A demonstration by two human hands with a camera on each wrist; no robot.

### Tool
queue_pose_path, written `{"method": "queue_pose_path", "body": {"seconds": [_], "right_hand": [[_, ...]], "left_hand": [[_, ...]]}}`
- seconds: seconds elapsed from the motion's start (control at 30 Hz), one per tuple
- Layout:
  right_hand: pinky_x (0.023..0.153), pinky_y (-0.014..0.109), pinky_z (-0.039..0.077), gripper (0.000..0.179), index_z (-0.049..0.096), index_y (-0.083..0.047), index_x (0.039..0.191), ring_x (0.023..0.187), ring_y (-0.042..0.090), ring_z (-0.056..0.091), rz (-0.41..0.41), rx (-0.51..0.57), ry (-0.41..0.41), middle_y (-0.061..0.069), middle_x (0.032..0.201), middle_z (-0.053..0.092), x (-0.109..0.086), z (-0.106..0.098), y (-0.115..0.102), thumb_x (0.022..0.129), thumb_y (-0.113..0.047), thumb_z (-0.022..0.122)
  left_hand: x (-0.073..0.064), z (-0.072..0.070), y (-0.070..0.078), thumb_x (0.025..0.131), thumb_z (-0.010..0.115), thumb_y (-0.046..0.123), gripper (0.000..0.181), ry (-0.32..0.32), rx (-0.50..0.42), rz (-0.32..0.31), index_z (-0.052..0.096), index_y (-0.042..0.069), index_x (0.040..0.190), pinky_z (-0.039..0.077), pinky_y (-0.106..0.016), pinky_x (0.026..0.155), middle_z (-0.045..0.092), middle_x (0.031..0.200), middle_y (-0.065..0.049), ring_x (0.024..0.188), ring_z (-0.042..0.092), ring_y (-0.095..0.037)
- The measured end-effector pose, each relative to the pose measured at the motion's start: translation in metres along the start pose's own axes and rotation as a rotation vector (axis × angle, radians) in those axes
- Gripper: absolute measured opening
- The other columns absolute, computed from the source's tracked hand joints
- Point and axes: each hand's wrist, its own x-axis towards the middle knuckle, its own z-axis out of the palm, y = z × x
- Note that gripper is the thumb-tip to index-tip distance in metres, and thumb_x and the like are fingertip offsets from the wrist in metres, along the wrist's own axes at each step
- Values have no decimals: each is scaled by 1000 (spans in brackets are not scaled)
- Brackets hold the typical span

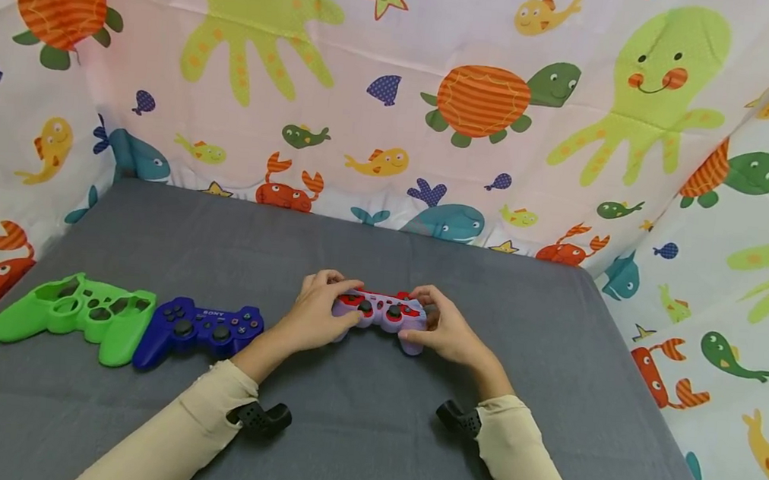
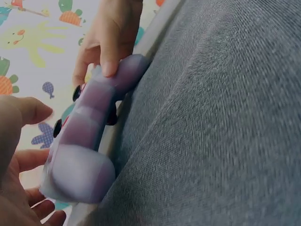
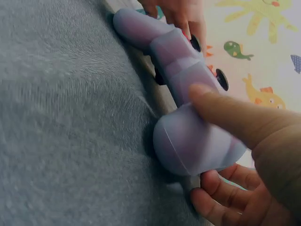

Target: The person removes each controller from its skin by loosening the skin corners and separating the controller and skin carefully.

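Observation:
A red game controller in a translucent lavender silicone cover lies on the grey table between both hands, its black thumbsticks facing up. My right hand grips its right handle, the thumb pressing the cover and the other fingers beneath and behind. My left hand is around the left end. In the left wrist view its thumb is raised off the controller, while the other fingers rest loosely against or beside the handle. How fully the cover wraps the red controller's far side is hidden.
To the left lie a bright green controller cover, with holes and no controller in it, and a blue Sony controller touching or nearly touching it. A sea-animal-print curtain stands behind and beside the grey table.

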Motion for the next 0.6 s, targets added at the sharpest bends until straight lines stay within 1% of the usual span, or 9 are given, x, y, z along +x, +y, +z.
{"method": "queue_pose_path", "body": {"seconds": [0.1, 0.17, 0.27, 0.4, 0.47, 0.53, 0.57, 0.6], "right_hand": [[64, 26, 51, 57, 50, -5, 130, 72, 20, 57, -22, 0, -19, 25, 131, 53, 0, 1, -4, 83, -7, 83], [63, 26, 50, 56, 51, -5, 128, 71, 20, 56, -33, -7, -19, 24, 130, 52, -1, 2, -7, 82, -6, 84], [61, 25, 48, 56, 54, -6, 126, 69, 19, 53, -51, -61, 14, 20, 123, 53, -3, 2, -14, 80, -8, 86], [62, 25, 46, 57, 57, -11, 126, 72, 20, 50, -85, -134, 78, 15, 118, 53, -6, 3, -26, 79, -16, 88], [63, 25, 45, 57, 58, -12, 127, 74, 19, 49, -98, -147, 97, 13, 115, 54, -6, 4, -30, 80, -19, 88], [61, 25, 44, 56, 58, -13, 128, 71, 18, 49, -96, -156, 100, 15, 105, 57, -6, 6, -33, 81, -22, 87], [60, 26, 44, 56, 58, -14, 129, 70, 18, 49, -90, -163, 96, 15, 100, 58, -6, 7, -32, 82, -23, 86], [59, 26, 43, 55, 57, -15, 130, 69, 17, 49, -85, -172, 90, 15, 100, 60, -6, 9, -31, 84, -24, 84]], "left_hand": [[0, 2, 1, 98, 64, 37, 44, -5, -6, 7, 63, 17, 138, 35, -61, 109, 43, 149, -16, 137, 37, -39], [1, 3, 2, 100, 63, 35, 37, -1, -31, -7, 65, 17, 132, 36, -60, 109, 43, 149, -16, 135, 40, -38], [3, 4, 6, 101, 61, 29, 26, 27, -85, -38, 69, 13, 120, 37, -59, 108, 46, 147, -16, 133, 43, -38], [5, 1, 12, 101, 61, 21, 18, 74, -168, -79, 71, 6, 105, 36, -56, 110, 50, 142, -17, 133, 43, -39], [5, 0, 14, 100, 61, 16, 16, 92, -221, -105, 71, 3, 102, 36, -55, 111, 52, 139, -17, 133, 44, -38], [3, -2, 15, 100, 61, 11, 15, 107, -285, -123, 70, -1, 102, 36, -53, 113, 53, 138, -19, 133, 46, -37], [2, -2, 15, 100, 61, 10, 15, 111, -307, -126, 69, -2, 102, 37, -53, 113, 54, 137, -19, 133, 47, -36], [1, -3, 15, 100, 60, 10, 15, 112, -327, -124, 68, -3, 103, 37, -52, 114, 54, 137, -19, 133, 48, -36]]}}
